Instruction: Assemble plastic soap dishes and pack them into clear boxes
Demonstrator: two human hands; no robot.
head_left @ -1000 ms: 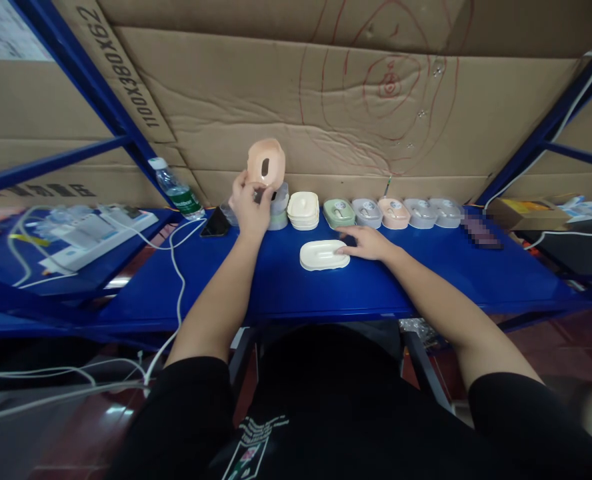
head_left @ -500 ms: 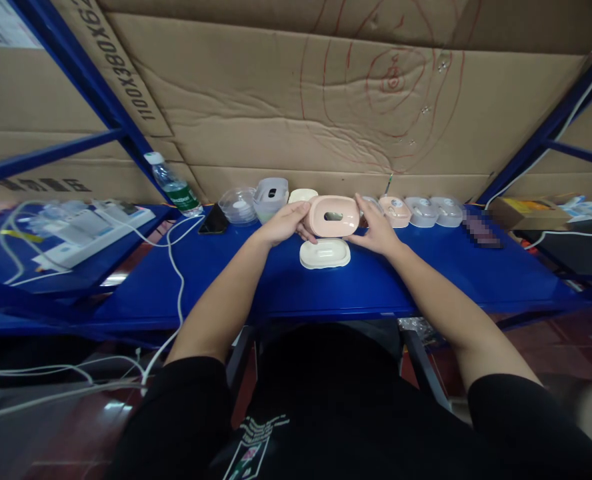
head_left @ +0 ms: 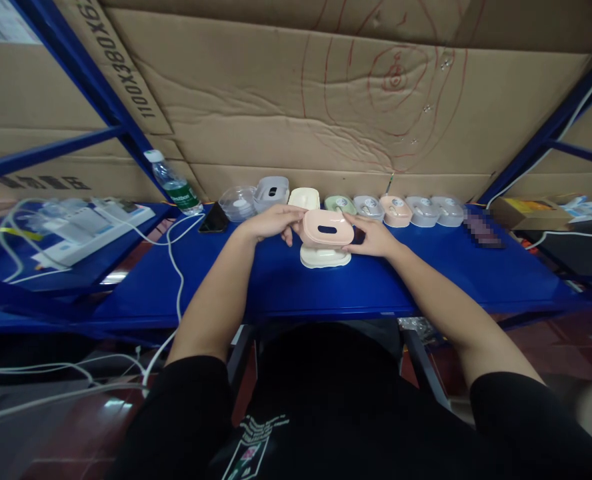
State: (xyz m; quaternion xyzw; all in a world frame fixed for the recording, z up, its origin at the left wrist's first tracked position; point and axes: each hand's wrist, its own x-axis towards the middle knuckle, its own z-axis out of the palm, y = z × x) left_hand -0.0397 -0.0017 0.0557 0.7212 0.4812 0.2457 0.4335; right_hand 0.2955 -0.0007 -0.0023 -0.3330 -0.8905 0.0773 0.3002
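Observation:
A pink plastic cover point(head_left: 316, 235) with rounded corners and a dark oval slot is held tilted between my two hands. My left hand point(head_left: 276, 223) has its fingertips against the left end, thumb side on top. My right hand point(head_left: 373, 235) grips the right end, fingers along the top edge and thumb underneath. Below the cover, partly hidden by it, lies a cream oval tray point(head_left: 325, 259) on the blue table. Just behind stands a cream plastic piece point(head_left: 303, 198).
Along the back stand a pale box with a slot point(head_left: 271, 193), clear round containers point(head_left: 239, 203) and several small lidded boxes point(head_left: 397, 211). A phone point(head_left: 213, 219), a water bottle point(head_left: 176, 187) and a white cable point(head_left: 176, 267) are on the left. A cardboard box point(head_left: 531, 213) is at right.
The pink cover has come down and a little left, tilting over the cream tray and covering its rear part. My left hand's fingers have shifted left on its end.

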